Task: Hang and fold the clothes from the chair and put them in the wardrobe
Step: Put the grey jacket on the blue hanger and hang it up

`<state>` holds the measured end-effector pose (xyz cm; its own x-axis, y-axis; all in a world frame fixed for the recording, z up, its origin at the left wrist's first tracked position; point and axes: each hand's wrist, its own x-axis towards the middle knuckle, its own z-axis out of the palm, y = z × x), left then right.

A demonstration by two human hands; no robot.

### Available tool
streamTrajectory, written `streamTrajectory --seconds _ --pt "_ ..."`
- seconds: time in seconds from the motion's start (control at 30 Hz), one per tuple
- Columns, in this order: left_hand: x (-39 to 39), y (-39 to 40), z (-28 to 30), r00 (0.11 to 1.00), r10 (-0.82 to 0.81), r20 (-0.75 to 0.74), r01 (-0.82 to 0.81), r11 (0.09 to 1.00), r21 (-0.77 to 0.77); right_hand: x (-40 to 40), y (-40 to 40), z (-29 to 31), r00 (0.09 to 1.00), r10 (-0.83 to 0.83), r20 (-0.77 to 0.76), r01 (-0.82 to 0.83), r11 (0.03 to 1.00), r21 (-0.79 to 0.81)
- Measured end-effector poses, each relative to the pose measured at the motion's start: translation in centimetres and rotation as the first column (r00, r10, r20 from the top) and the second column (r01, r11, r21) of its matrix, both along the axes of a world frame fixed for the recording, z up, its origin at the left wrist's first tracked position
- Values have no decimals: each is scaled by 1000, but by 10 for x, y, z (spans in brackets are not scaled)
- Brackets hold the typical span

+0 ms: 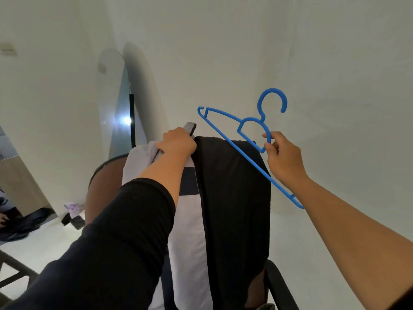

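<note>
Two garments hang over the back of a chair point(278, 285): a pale lilac garment point(190, 238) with a dark band on the left, and a black garment point(234, 198) on the right. My left hand point(176, 142) grips the lilac garment at the top of the chair back. My right hand point(282, 159) pinches a blue plastic hanger point(232, 139) near its neck, holding it tilted in the air over the black garment, hook pointing up.
A white wall stands close behind the chair. An arched mirror point(120, 113) leans at the left. A round brown table point(105, 175) sits behind the chair. Dark bags point(20, 224) and small items point(73, 211) lie on the pale floor at left.
</note>
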<state>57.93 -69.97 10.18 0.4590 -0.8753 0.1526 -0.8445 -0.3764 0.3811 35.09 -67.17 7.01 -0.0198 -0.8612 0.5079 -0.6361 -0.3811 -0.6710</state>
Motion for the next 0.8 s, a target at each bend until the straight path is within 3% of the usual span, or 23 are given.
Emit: streamTrajectory --seconds 0.13,0.23,0.37,0.53,0.6,0.73,0.8 --pt "14 7 11 995 -17 -96 16 1000 -16 1 3 2 999 7 51 -7 1000 -2" --pt "23 19 14 994 -41 -102 47 997 56 3 9 5 999 12 49 -12 1000 -9" --pt "31 35 14 992 -100 -72 106 991 80 7 19 5 999 21 26 -21 1000 7" --pt "26 43 9 984 -145 104 137 987 85 0 29 7 996 6 -85 -10 999 -49" --pt "20 44 2 984 -141 106 142 990 -2 -7 32 10 994 -13 -105 6 997 -71" --pt "12 47 2 973 -112 -201 52 958 -283 -30 38 27 989 -38 -146 32 999 -42" --pt "13 52 9 950 -124 -286 1 919 -395 -42 44 39 987 -26 -159 23 999 -24"
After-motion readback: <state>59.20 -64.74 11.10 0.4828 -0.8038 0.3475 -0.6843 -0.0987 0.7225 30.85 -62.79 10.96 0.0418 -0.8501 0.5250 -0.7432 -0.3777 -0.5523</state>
